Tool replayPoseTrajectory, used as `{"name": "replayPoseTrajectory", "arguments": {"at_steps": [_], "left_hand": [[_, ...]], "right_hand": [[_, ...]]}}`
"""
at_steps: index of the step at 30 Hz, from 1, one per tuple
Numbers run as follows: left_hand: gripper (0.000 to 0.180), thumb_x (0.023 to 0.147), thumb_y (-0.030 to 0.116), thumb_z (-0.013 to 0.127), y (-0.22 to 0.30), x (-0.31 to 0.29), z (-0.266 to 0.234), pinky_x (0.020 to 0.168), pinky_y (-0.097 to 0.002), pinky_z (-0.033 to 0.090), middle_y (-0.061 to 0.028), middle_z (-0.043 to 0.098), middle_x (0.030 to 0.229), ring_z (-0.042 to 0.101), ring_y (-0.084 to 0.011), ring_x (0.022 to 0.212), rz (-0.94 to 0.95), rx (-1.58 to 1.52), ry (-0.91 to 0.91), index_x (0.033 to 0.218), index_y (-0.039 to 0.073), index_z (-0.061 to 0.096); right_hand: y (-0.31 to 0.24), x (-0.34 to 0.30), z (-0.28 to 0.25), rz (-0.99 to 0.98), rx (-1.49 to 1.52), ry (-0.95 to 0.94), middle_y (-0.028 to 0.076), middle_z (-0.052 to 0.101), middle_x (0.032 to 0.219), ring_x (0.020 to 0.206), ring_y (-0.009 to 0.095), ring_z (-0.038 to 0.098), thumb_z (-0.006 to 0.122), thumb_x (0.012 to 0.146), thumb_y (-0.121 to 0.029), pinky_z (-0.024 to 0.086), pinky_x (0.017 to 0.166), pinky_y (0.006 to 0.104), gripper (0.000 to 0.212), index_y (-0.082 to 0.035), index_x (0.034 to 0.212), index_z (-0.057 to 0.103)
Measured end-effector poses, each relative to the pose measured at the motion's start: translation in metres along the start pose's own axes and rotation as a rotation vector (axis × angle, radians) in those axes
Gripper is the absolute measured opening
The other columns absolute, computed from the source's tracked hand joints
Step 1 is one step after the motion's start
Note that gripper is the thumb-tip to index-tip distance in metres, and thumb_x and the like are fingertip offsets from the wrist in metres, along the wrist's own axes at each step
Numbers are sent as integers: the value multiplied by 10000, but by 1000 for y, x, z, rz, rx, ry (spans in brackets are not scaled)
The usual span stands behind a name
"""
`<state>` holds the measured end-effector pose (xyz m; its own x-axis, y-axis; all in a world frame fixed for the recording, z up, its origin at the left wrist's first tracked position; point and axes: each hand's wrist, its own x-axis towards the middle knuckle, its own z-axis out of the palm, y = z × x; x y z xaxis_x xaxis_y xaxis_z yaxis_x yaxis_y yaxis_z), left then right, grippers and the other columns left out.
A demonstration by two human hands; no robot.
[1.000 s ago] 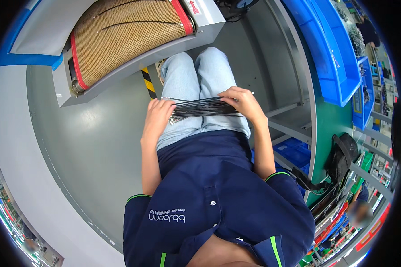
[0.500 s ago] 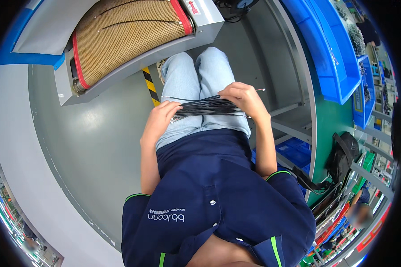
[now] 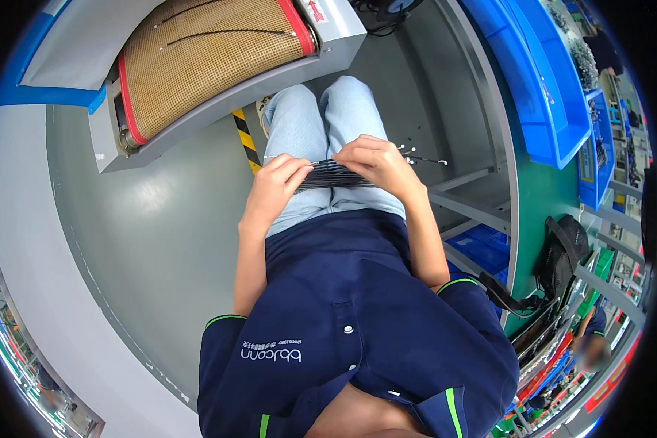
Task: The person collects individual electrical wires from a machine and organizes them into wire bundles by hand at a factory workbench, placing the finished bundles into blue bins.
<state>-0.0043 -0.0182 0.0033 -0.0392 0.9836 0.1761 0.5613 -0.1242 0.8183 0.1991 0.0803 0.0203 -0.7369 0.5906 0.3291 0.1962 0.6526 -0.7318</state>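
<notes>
Many black wires (image 3: 332, 177) are over our legs (image 3: 299, 131) in the head view. Our left hand (image 3: 272, 190) pinches wire with its fingers, and our right hand (image 3: 377, 166) grips wires just beside it. Pale tips (image 3: 443, 162) poke out rightward. Two more wires (image 3: 230, 31) rest on a brown belt (image 3: 204, 73).
</notes>
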Motion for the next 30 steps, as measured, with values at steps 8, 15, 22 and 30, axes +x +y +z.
{"name": "replayPoseTrajectory", "arguments": {"at_steps": [8, 15, 22, 30], "left_hand": [[136, 886, 96, 602, 2, 3, 0, 620, -319, 466, -99, 624, 823, 608, -204, 689, -126, -217, -211, 976, 13, 662], [141, 881, 88, 616, 0, 2, 3, 615, -288, 478, -78, 634, 810, 610, -144, 684, -248, -448, -192, 971, -12, 659], [126, 798, 78, 684, -2, 4, 5, 658, -327, 496, -71, 638, 848, 615, -212, 738, 235, 115, 33, 910, 28, 657], [130, 759, 42, 691, 1, 8, 9, 686, -325, 507, -56, 632, 852, 612, -217, 776, 313, 157, 112, 879, 29, 641]], "right_hand": [[-2, 4, 12, -44, 3, -66, 43, 654, 789, 707, 199, 604, 714, 710, -48, 490, 640, 314, 158, -51, 865, 687], [0, 4, 16, -81, 21, 17, 61, 643, 792, 706, 220, 617, 708, 738, -54, 501, 641, 318, 116, -36, 849, 679], [-5, 5, 16, 27, 77, 2, 79, 644, 800, 707, 213, 629, 710, 757, -54, 501, 618, 305, 109, -10, 851, 677], [-4, 6, 17, 87, 76, -20, 80, 642, 795, 701, 213, 627, 699, 772, -56, 497, 612, 301, 93, -8, 848, 676]]}}
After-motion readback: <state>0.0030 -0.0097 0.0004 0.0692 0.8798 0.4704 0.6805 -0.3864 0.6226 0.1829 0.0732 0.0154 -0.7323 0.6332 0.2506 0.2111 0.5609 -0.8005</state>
